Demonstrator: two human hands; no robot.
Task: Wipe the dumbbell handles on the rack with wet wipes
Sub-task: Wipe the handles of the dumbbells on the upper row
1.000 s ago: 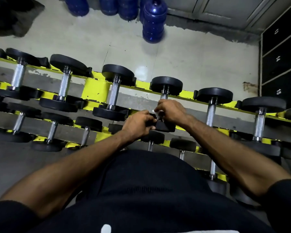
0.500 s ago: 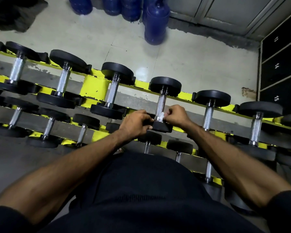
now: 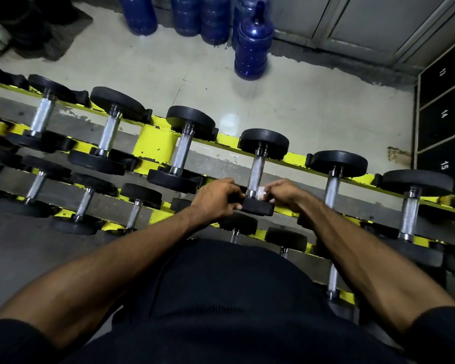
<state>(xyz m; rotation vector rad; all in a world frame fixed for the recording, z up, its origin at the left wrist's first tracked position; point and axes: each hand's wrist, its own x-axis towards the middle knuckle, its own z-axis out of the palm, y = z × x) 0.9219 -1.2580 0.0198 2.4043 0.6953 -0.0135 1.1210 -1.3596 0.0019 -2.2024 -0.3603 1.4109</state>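
Dumbbells (image 3: 258, 166) lie side by side on a two-tier rack (image 3: 153, 143); water jugs (image 3: 251, 48) stand on the floor (image 3: 313, 106) behind it, lockers (image 3: 443, 114) at right.

Yellow rack (image 3: 155, 143) is carrying black-headed dumbbells (image 3: 183, 151) side by side on two tiers, handles spanning its rails. Blue water jugs (image 3: 252, 48) are standing on the tiled floor (image 3: 300, 106) beyond.

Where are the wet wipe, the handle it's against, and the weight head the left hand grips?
wet wipe (image 3: 261, 192): head view, white fold at the right hand's (image 3: 284, 193) fingertips.
dumbbell handle (image 3: 256, 170): head view, bare knurled middle.
weight head (image 3: 259, 207): head view, near rim beside the left hand (image 3: 216, 199).
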